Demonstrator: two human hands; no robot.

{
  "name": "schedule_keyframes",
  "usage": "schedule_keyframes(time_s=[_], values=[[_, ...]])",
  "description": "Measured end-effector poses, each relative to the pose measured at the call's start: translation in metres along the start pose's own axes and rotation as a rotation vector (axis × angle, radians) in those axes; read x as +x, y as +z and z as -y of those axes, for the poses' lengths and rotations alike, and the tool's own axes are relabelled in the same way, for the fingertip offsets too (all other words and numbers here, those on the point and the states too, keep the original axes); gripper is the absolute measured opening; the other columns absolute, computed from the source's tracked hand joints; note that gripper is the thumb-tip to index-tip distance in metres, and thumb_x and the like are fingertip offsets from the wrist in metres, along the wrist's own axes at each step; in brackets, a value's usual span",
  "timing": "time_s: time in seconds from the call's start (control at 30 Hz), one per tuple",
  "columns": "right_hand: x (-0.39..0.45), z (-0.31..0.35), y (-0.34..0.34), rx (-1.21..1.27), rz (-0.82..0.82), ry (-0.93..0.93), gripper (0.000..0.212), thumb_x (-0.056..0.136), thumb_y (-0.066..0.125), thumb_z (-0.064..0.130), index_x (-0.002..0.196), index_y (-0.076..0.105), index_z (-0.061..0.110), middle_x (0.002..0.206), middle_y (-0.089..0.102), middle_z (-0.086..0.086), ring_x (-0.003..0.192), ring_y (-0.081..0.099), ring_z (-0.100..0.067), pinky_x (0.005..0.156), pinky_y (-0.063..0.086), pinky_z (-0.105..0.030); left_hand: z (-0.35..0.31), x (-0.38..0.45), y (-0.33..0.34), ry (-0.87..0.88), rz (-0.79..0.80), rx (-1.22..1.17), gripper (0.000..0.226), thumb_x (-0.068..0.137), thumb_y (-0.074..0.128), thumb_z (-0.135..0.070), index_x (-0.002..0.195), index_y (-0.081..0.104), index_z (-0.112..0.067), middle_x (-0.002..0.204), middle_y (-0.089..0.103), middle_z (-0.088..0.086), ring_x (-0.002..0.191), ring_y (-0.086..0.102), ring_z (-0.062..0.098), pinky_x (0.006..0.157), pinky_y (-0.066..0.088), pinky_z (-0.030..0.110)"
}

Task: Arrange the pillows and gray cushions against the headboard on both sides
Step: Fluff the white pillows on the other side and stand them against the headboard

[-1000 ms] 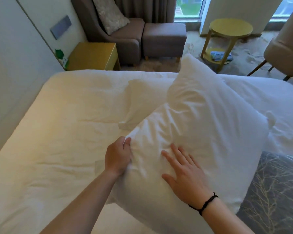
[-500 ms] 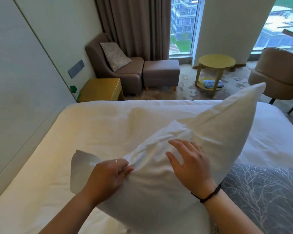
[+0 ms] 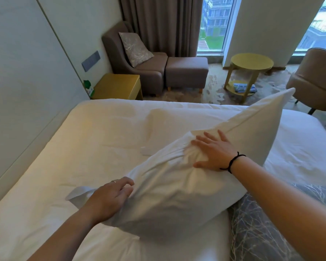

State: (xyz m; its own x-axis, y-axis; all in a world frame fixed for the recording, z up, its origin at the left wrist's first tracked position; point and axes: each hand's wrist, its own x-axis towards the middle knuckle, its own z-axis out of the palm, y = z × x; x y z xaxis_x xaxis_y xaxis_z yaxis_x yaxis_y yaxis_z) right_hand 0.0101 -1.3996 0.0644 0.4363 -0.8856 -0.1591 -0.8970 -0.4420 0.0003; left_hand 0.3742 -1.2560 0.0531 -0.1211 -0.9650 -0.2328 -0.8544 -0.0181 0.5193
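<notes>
A large white pillow [image 3: 177, 189] is held up at a slant over the white bed [image 3: 83, 157], its far corner pointing up to the right. My left hand [image 3: 109, 198] grips the pillow's near left edge. My right hand [image 3: 213, 153] lies flat on its upper face, fingers spread, a black band on the wrist. A gray cushion [image 3: 256, 232] with a pale branch pattern lies on the bed at the lower right, partly under the pillow and my right arm. A second white pillow [image 3: 169, 121] lies flat further up the bed. The headboard panel [image 3: 26, 81] runs along the left.
A yellow nightstand [image 3: 117, 86] stands beyond the bed's far left corner. Behind it are a brown armchair [image 3: 154, 66] with a patterned cushion [image 3: 135, 48], a footstool [image 3: 186, 72], a round yellow side table [image 3: 250, 63] and another chair [image 3: 312, 81] at the right.
The pillow has tipped from nearly upright to a lower slant and shifted left. My right hand slid further up its face; my left hand moved down its near edge. The view has lifted.
</notes>
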Motion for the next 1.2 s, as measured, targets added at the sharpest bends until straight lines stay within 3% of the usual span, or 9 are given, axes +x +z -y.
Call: schedule_keyframes(time_s=[0.17, 0.27, 0.47, 0.63, 0.77, 0.87, 1.03, 1.13, 1.2], values=[[0.012, -0.013, 0.004, -0.104, 0.124, 0.026, 0.075, 0.073, 0.044, 0.079, 0.136, 0.045, 0.038, 0.138, 0.054, 0.01, 0.131, 0.045, -0.012, 0.117, -0.006, -0.052, 0.0, -0.007, 0.011, -0.16, -0.029, 0.153, 0.055, 0.07, 0.047, -0.081, 0.117, 0.039, -0.053, 0.107, 0.058, -0.017, 0.098, 0.058, 0.008, 0.074, 0.043, 0.031], [0.014, -0.018, 0.008, -0.17, 0.174, -0.002, 0.061, 0.077, 0.043, 0.072, 0.126, 0.055, 0.038, 0.129, 0.059, 0.013, 0.123, 0.052, -0.012, 0.117, -0.002, -0.051, 0.003, -0.005, 0.013, -0.236, -0.023, 0.252, 0.067, 0.063, 0.042, -0.09, 0.115, 0.045, -0.047, 0.107, 0.061, -0.016, 0.098, 0.059, 0.012, 0.074, 0.042, 0.032], [0.004, -0.028, 0.018, -0.226, 0.137, 0.023, 0.037, 0.085, 0.046, 0.058, 0.107, 0.066, 0.035, 0.117, 0.064, 0.015, 0.115, 0.056, -0.01, 0.116, 0.011, -0.043, 0.037, -0.015, -0.001, -0.25, -0.146, 0.418, 0.082, 0.057, 0.017, -0.104, 0.076, 0.046, -0.029, 0.065, 0.06, -0.011, 0.067, 0.059, 0.013, 0.057, 0.033, 0.033], [-0.006, -0.026, 0.032, -0.21, 0.005, 0.052, 0.025, 0.096, 0.04, 0.042, 0.093, 0.064, 0.034, 0.106, 0.066, 0.013, 0.107, 0.059, -0.011, 0.113, 0.018, -0.039, 0.069, -0.038, -0.024, -0.31, -0.218, 0.213, 0.076, 0.066, 0.031, -0.095, 0.063, 0.046, -0.02, 0.059, 0.057, -0.007, 0.058, 0.052, 0.011, 0.053, 0.035, 0.031], [-0.009, -0.024, 0.036, -0.215, -0.018, 0.075, 0.025, 0.098, 0.037, 0.04, 0.094, 0.061, 0.034, 0.105, 0.065, 0.013, 0.107, 0.058, -0.011, 0.112, 0.021, -0.039, 0.074, -0.044, -0.041, -0.222, -0.285, -0.194, 0.064, 0.074, 0.063, -0.073, 0.056, 0.035, -0.019, 0.053, 0.032, -0.008, 0.05, 0.028, 0.008, 0.051, 0.022, 0.027], [-0.011, -0.026, 0.035, -0.189, -0.019, 0.087, 0.026, 0.099, 0.035, 0.04, 0.097, 0.06, 0.033, 0.107, 0.064, 0.012, 0.109, 0.058, -0.011, 0.112, 0.021, -0.039, 0.088, -0.045, -0.055, -0.32, -0.33, -0.388, 0.054, 0.083, 0.071, -0.05, 0.054, 0.036, -0.021, 0.053, 0.03, -0.008, 0.05, 0.027, 0.007, 0.052, 0.02, 0.03], [-0.013, -0.024, 0.031, -0.159, 0.0, 0.095, 0.027, 0.099, 0.033, 0.041, 0.099, 0.058, 0.03, 0.11, 0.064, 0.009, 0.111, 0.057, -0.013, 0.112, 0.021, -0.039, 0.093, -0.029, -0.068, -0.437, -0.405, 0.068, 0.04, 0.084, 0.068, -0.051, 0.071, 0.053, -0.016, 0.069, 0.058, -0.004, 0.065, 0.053, 0.019, 0.059, 0.04, 0.034], [-0.013, -0.021, 0.03, -0.141, 0.031, 0.098, 0.027, 0.098, 0.034, 0.041, 0.103, 0.058, 0.027, 0.114, 0.063, 0.006, 0.114, 0.056, -0.016, 0.113, 0.02, -0.041, 0.053, -0.007, -0.051, -0.213, -0.448, 0.275, 0.035, 0.088, 0.057, -0.059, 0.1, 0.059, -0.026, 0.1, 0.064, -0.002, 0.091, 0.06, 0.024, 0.075, 0.046, 0.038], [-0.011, -0.02, 0.028, -0.135, 0.084, 0.096, 0.029, 0.099, 0.034, 0.04, 0.108, 0.057, 0.025, 0.118, 0.061, 0.003, 0.117, 0.054, -0.018, 0.113, 0.019, -0.042, 0.01, 0.01, -0.027, -0.049, -0.319, 0.294, 0.051, 0.086, 0.046, -0.069, 0.117, 0.058, -0.029, 0.119, 0.063, -0.002, 0.106, 0.059, 0.024, 0.086, 0.046, 0.039]])
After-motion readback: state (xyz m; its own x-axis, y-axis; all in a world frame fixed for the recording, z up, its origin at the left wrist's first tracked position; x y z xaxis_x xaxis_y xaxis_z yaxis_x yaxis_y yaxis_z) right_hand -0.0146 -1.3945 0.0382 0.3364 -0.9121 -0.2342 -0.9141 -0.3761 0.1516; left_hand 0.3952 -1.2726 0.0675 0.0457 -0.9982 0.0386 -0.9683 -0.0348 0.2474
